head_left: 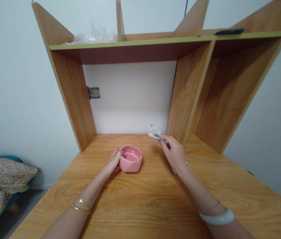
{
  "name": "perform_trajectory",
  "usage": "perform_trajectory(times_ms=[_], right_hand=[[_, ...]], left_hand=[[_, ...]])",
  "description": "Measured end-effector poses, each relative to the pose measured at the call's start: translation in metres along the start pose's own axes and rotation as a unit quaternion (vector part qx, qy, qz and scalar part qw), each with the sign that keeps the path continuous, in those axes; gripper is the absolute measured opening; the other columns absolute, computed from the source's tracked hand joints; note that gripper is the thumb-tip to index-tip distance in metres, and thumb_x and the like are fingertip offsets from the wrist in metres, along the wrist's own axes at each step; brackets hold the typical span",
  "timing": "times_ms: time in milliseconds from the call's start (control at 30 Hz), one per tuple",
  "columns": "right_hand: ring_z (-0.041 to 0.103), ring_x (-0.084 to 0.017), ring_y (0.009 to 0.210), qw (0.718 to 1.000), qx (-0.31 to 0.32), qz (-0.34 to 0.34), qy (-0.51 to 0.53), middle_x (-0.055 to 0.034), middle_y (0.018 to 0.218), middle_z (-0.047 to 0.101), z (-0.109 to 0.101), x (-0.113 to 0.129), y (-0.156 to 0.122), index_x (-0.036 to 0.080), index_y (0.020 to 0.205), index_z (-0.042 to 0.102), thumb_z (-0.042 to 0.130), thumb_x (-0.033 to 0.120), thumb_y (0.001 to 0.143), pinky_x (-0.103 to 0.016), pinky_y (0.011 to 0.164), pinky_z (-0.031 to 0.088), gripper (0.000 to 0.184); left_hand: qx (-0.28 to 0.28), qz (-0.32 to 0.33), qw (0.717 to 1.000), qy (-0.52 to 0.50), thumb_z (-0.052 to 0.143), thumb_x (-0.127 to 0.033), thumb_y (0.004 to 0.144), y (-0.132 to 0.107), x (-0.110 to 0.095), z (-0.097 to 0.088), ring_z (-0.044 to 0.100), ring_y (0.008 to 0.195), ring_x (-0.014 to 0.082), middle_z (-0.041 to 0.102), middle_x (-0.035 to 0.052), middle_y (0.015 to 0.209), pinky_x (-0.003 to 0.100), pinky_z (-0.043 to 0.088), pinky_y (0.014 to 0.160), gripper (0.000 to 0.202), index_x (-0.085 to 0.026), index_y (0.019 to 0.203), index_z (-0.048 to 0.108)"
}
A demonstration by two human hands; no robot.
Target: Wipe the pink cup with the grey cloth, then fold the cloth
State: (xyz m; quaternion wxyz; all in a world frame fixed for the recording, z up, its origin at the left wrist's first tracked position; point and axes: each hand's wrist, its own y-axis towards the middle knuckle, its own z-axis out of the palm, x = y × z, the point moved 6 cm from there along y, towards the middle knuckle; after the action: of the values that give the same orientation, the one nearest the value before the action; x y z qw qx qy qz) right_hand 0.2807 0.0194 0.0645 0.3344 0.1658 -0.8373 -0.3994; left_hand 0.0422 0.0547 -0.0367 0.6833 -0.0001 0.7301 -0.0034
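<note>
The glossy, faceted pink bowl (131, 166) was mid-frame, gripped by your left hand (113, 160); your right hand (175, 154) pinched a thin dark tool (165, 141) tipped with a crumpled white scrap (153, 132). That hand partly hid a pale object (173, 170) above the wood-grain tabletop (133, 202); wrinkled clear plastic (94, 36) lay upper left.

Bowl (130, 166): pink and glossy, with flat-faced sides and small notches in its rim
Bowl pose: upright on the table (130, 202), mouth up, left hand (114, 160) gripping its left side, thumb at the rim
Wad (152, 132): white, thin, crumpled, slightly blurred; material unclear
Wad place: raised above the table's rear part, to the right of the bowl and apart from it, at the tool's far end
Tool (167, 144): dark, slender, slanting up toward the wad, held in the right hand (176, 156); exact kind unclear
</note>
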Motion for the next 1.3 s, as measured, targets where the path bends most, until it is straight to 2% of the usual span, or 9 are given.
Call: perform_trajectory(times_ms=[133, 367, 500, 633, 700, 800, 967, 1133, 1300], right_hand=[[0.053, -0.018, 0.090, 0.992, 0.127, -0.011, 0.012, -0.0047, 0.096, 0.060, 0.038, 0.010, -0.016, 0.023, 0.101, 0.058, 0.037, 0.021, 0.082, -0.030, 0.080, 0.040, 0.028], [0.052, -0.016, 0.082, 0.975, 0.207, -0.038, 0.072, -0.0042, 0.087, 0.056, 0.060, 0.028, -0.031, 0.020, 0.102, 0.057, 0.042, 0.018, 0.079, -0.029, 0.076, 0.041, 0.027], [0.050, -0.015, 0.078, 0.972, 0.204, -0.020, 0.113, -0.0029, 0.080, 0.051, 0.067, 0.031, -0.036, 0.020, 0.086, 0.062, 0.046, 0.026, 0.079, -0.028, 0.073, 0.041, 0.019], [0.048, -0.014, 0.064, 0.979, 0.168, 0.047, 0.106, -0.0004, 0.069, 0.047, 0.078, 0.014, -0.038, 0.019, 0.068, 0.054, 0.049, 0.036, 0.077, -0.027, 0.061, 0.041, 0.020], [0.046, -0.013, 0.058, 0.979, 0.138, 0.097, 0.114, 0.0024, 0.064, 0.045, 0.083, 0.003, -0.040, 0.019, 0.075, 0.048, 0.053, 0.036, 0.072, -0.026, 0.055, 0.040, 0.018], [0.050, -0.014, 0.057, 0.968, 0.110, 0.162, 0.159, 0.0036, 0.066, 0.048, 0.089, -0.008, -0.044, 0.018, 0.096, 0.038, 0.057, 0.033, 0.067, -0.026, 0.053, 0.042, 0.038], [0.057, -0.018, 0.078, 0.948, 0.173, 0.216, 0.160, -0.0065, 0.089, 0.059, 0.097, -0.014, -0.050, 0.013, 0.120, 0.025, 0.059, 0.024, 0.061, -0.031, 0.069, 0.045, 0.069], [0.056, -0.020, 0.091, 0.957, 0.203, 0.190, 0.086, -0.0092, 0.102, 0.060, 0.092, -0.016, -0.048, 0.016, 0.116, 0.041, 0.054, 0.021, 0.064, -0.030, 0.075, 0.042, 0.053], [0.059, -0.022, 0.079, 0.969, 0.199, 0.139, -0.045, -0.0085, 0.086, 0.064, 0.079, -0.007, -0.043, 0.014, 0.128, 0.031, 0.049, 0.024, 0.071, -0.028, 0.063, 0.041, 0.060]], left_hand=[[-0.006, 0.018, 0.999, 0.028, 0.044, -0.039, 0.077, -0.011, -0.014, 0.002, 0.030, 0.029, 0.0046, 0.042, -0.0070, 0.044, 0.015, 0.014, 0.029, 0.034, -0.016, 0.101, 0.053], [-0.007, 0.087, 0.996, 0.029, 0.046, -0.035, 0.076, -0.008, -0.022, 0.002, 0.052, 0.052, 0.0103, 0.060, 0.0013, 0.066, 0.018, 0.037, 0.046, 0.032, -0.014, 0.098, 0.056], [-0.011, 0.163, 0.984, 0.070, 0.047, -0.033, 0.075, -0.006, -0.026, 0.001, 0.057, 0.081, 0.0165, 0.062, 0.0073, 0.092, 0.024, 0.042, 0.070, 0.032, -0.013, 0.098, 0.056], [-0.026, 0.186, 0.972, 0.138, 0.051, -0.030, 0.074, -0.016, -0.037, 0.004, 0.056, 0.090, 0.0193, 0.061, 0.0069, 0.100, 0.029, 0.041, 0.079, 0.036, -0.016, 0.106, 0.053], [-0.045, 0.191, 0.965, 0.172, 0.051, -0.028, 0.072, -0.023, -0.044, 0.007, 0.056, 0.092, 0.0199, 0.061, 0.0057, 0.100, 0.030, 0.041, 0.081, 0.037, -0.018, 0.108, 0.052], [-0.048, 0.226, 0.949, 0.217, 0.053, -0.023, 0.070, -0.031, -0.055, 0.014, 0.053, 0.096, 0.0201, 0.059, 0.0044, 0.104, 0.031, 0.038, 0.086, 0.039, -0.020, 0.108, 0.053], [-0.033, 0.269, 0.915, 0.299, 0.056, -0.028, 0.067, -0.047, -0.066, 0.027, 0.050, 0.098, 0.0219, 0.055, 0.0057, 0.107, 0.032, 0.036, 0.089, 0.046, -0.022, 0.113, 0.052], [0.019, 0.265, 0.892, 0.366, 0.061, -0.029, 0.062, -0.063, -0.069, 0.040, 0.053, 0.084, 0.0211, 0.052, 0.0049, 0.098, 0.032, 0.041, 0.079, 0.060, -0.027, 0.120, 0.046], [0.027, 0.264, 0.875, 0.404, 0.057, -0.027, 0.063, -0.064, -0.070, 0.042, 0.053, 0.084, 0.0204, 0.050, 0.0058, 0.099, 0.032, 0.041, 0.080, 0.062, -0.025, 0.123, 0.043]])
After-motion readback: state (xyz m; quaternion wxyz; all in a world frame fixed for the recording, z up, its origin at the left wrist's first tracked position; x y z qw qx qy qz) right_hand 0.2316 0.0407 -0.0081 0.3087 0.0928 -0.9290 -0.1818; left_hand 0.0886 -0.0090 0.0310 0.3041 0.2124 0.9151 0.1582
